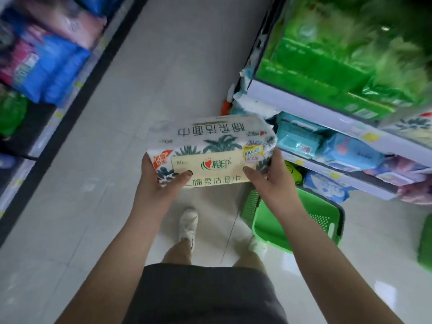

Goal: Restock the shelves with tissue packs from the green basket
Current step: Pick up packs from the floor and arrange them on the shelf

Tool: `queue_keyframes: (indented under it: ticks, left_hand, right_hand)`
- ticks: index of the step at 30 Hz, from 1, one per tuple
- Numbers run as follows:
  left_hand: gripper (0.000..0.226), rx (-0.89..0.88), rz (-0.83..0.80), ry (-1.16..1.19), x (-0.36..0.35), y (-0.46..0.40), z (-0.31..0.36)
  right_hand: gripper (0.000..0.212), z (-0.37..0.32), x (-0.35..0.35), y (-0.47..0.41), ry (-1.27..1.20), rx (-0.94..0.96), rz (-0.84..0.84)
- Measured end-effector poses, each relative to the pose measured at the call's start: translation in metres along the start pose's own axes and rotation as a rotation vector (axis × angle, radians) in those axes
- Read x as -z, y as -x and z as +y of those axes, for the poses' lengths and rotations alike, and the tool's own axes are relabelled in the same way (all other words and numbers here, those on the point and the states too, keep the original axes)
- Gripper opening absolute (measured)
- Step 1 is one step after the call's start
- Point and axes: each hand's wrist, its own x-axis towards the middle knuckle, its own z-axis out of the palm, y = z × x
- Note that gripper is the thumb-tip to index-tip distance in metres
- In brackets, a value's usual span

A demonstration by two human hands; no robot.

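Observation:
A white tissue pack (210, 146) with palm-leaf print and a beige label is held in the air over the aisle floor. My left hand (161, 181) grips its left end, thumb on the front label. My right hand (268, 176) grips its right end the same way. The green basket (327, 220) stands on the floor below my right forearm, beside the right-hand shelves; its inside looks bare where it shows. The right shelf (327, 113) carries green tissue packs on top and blue wipe packs below.
A left-hand shelf unit (46, 66) holds blue and pink packs. The tiled aisle floor (163, 66) runs ahead between the two shelf units. My feet in white shoes stand just behind the basket. Another green object (425, 242) sits at the right edge.

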Motion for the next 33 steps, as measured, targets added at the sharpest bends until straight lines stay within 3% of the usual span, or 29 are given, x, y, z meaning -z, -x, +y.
queue_keyframes:
  ticks: [5,9,18,27,33]
  left_hand:
    - [0.056,-0.133,-0.173,-0.033,-0.024,0.066,0.052]
    - [0.068,-0.201,-0.344,-0.047,-0.066,0.108,0.076]
    - [0.075,-0.344,-0.687,-0.1,-0.205,0.166,0.115]
    - [0.055,-0.331,-0.751,-0.148,-0.343,0.205,0.133]
    - [0.059,-0.329,-0.757,-0.164,-0.406,0.226,0.147]
  right_hand:
    - [0.035,-0.023,0.064,0.056,-0.01,0.04,0.14]
    - [0.053,-0.023,0.127,0.107,-0.037,0.067,0.282]
    - [0.061,0.034,0.268,0.18,-0.125,0.048,0.556]
    - [0.068,0.096,0.382,0.177,-0.229,0.073,0.781]
    - [0.066,0.119,0.438,0.164,-0.25,0.004,0.846]
